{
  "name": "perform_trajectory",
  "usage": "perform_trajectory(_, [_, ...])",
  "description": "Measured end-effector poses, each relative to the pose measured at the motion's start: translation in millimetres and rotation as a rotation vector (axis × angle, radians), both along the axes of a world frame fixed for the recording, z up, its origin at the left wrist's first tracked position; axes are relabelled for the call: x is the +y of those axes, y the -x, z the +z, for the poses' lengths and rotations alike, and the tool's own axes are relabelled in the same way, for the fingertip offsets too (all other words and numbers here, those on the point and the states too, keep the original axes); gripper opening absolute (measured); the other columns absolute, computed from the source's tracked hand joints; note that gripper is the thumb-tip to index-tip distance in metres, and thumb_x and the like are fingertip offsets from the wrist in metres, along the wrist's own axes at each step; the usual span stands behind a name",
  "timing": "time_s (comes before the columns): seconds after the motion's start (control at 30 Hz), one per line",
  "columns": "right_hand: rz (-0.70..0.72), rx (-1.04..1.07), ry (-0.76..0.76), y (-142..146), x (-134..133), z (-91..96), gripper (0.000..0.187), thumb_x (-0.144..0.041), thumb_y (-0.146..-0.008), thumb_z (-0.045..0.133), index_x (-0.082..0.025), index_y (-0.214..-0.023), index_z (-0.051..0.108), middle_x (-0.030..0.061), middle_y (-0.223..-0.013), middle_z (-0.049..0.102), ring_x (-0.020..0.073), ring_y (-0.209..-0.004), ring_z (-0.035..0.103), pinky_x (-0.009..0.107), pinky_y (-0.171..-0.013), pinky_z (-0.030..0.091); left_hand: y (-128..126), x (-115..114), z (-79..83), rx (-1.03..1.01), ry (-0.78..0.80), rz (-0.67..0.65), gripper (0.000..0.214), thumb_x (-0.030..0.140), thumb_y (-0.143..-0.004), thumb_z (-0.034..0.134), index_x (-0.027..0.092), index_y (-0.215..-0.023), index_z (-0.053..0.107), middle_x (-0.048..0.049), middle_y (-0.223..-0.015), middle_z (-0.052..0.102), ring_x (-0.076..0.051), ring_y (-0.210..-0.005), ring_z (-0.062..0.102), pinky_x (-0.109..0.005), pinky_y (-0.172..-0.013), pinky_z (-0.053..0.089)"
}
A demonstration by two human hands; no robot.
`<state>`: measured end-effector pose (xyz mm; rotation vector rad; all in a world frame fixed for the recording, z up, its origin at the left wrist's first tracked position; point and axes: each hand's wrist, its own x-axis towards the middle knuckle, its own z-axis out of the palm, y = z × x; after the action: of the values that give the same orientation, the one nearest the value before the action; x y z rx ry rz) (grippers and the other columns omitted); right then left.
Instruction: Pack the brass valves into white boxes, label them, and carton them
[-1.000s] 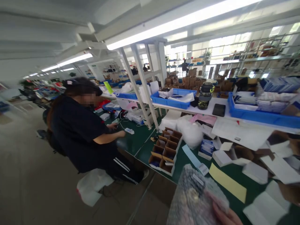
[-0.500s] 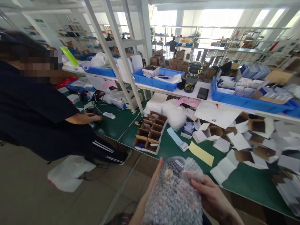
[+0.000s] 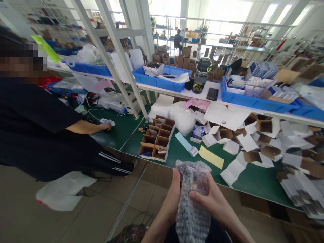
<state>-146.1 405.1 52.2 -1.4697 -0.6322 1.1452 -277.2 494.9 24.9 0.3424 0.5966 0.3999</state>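
A bubble-wrap bag (image 3: pixel 193 209) is held up in front of me, below the front edge of the green bench. My left hand (image 3: pixel 174 189) grips its left side, thumb up along the edge. My right hand (image 3: pixel 211 195) wraps the right side, with the thumb pressed on the front. Something dark shows blurred through the upper part of the plastic; its kind I cannot make out. Just beyond the bag, a yellow paper strip (image 3: pixel 211 157) and a light blue strip with a label (image 3: pixel 186 144) lie on the bench.
Open cardboard boxes (image 3: pixel 154 141) stand in rows on the green bench (image 3: pixel 172 155). More white boxes (image 3: pixel 253 157) spread to the right. Blue trays (image 3: pixel 260 102), a flask (image 3: pixel 201 76) and a black phone-like object (image 3: pixel 212 94) sit on the shelf. A co-worker (image 3: pixel 37 125) is at the left.
The bubble wrap is now folded narrower, and both hands have closed in on its sides. My view has shifted slightly right and down. The co-worker's hand has moved onto a small white packet.
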Motion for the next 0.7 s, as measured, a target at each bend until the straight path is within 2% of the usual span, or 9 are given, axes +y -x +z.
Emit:
perform_trajectory(0.07, [-0.037,0.007,0.009,3.7,0.7,-3.2,0.078,-0.043,-0.076,0.087,-0.023,-0.142,0.051,0.0126,-0.139,0.065,0.0352,-0.131,0.060,0.053,-0.116,0.042,3.3,-2.7,0.3,0.002,0.000,0.012,0.068,0.066,-0.096,0.053,0.026,-0.151,0.049,-0.0116,-0.140,0.066,-0.031,-0.132,0.061,-0.046,-0.116,0.043])
perform_trajectory(0.13, [-0.045,0.031,-0.010,4.6,-1.9,-2.4,0.071,-0.040,-0.079,0.085,-0.023,-0.140,0.052,0.0120,-0.138,0.066,0.0341,-0.131,0.061,0.054,-0.117,0.041,8.7,-2.9,0.3,-0.013,-0.063,0.059,0.057,0.052,-0.098,0.060,0.032,-0.149,0.047,-0.0086,-0.142,0.064,-0.028,-0.131,0.062,-0.044,-0.117,0.041])
perform_trajectory(0.23, [0.006,0.033,-0.032,2.9,-8.6,2.7,0.067,-0.036,-0.078,0.086,-0.024,-0.136,0.054,0.0109,-0.137,0.066,0.0334,-0.130,0.061,0.054,-0.118,0.040,16.3,-0.8,-3.5,-0.065,-0.101,0.049,0.057,0.039,-0.096,0.068,0.036,-0.148,0.044,-0.0075,-0.141,0.064,-0.026,-0.128,0.064,-0.044,-0.117,0.041])
perform_trajectory(0.37, [0.034,0.040,-0.035,-0.3,-14.6,7.3,0.078,-0.043,-0.073,0.089,-0.024,-0.138,0.052,0.0118,-0.137,0.066,0.0346,-0.127,0.062,0.054,-0.115,0.044,21.4,0.5,-9.9,-0.127,-0.115,0.030,0.083,0.035,-0.082,0.084,0.036,-0.152,0.038,-0.0110,-0.143,0.062,-0.031,-0.127,0.064,-0.046,-0.112,0.045])
perform_trajectory(0.43, [0.022,0.019,-0.045,-0.2,-15.3,7.7,0.081,-0.049,-0.071,0.090,-0.023,-0.138,0.051,0.0127,-0.133,0.067,0.0350,-0.122,0.065,0.054,-0.111,0.047,22.9,0.7,-9.3,-0.114,-0.175,0.032,0.101,0.029,-0.074,0.091,0.036,-0.156,0.032,-0.0120,-0.146,0.059,-0.033,-0.129,0.062,-0.047,-0.111,0.045])
perform_trajectory(0.5, [-0.024,-0.051,-0.036,1.5,-15.1,7.6,0.083,-0.050,-0.070,0.090,-0.023,-0.138,0.049,0.0130,-0.133,0.067,0.0347,-0.122,0.065,0.053,-0.111,0.047,24.2,1.6,-6.4,-0.081,-0.272,0.010,0.110,0.021,-0.069,0.093,0.034,-0.158,0.029,-0.0130,-0.149,0.057,-0.034,-0.132,0.059,-0.046,-0.113,0.043])
perform_trajectory(0.6, [-0.115,-0.161,-0.009,4.9,-14.6,8.6,0.091,-0.049,-0.070,0.090,-0.023,-0.143,0.042,0.0148,-0.138,0.063,0.0351,-0.128,0.061,0.052,-0.113,0.045,25.0,3.6,-2.6,-0.090,-0.358,-0.011,0.098,0.025,-0.074,0.091,0.029,-0.156,0.038,-0.0136,-0.152,0.054,-0.034,-0.139,0.053,-0.046,-0.119,0.037])
perform_trajectory(0.7, [-0.154,-0.190,-0.008,6.9,-14.4,11.5,0.101,-0.050,-0.072,0.089,-0.023,-0.152,0.033,0.0169,-0.143,0.059,0.0357,-0.131,0.059,0.052,-0.113,0.046,23.5,4.4,-4.5,-0.093,-0.300,0.020,0.075,0.039,-0.084,0.083,0.026,-0.149,0.049,-0.0127,-0.151,0.055,-0.033,-0.141,0.051,-0.047,-0.121,0.036])
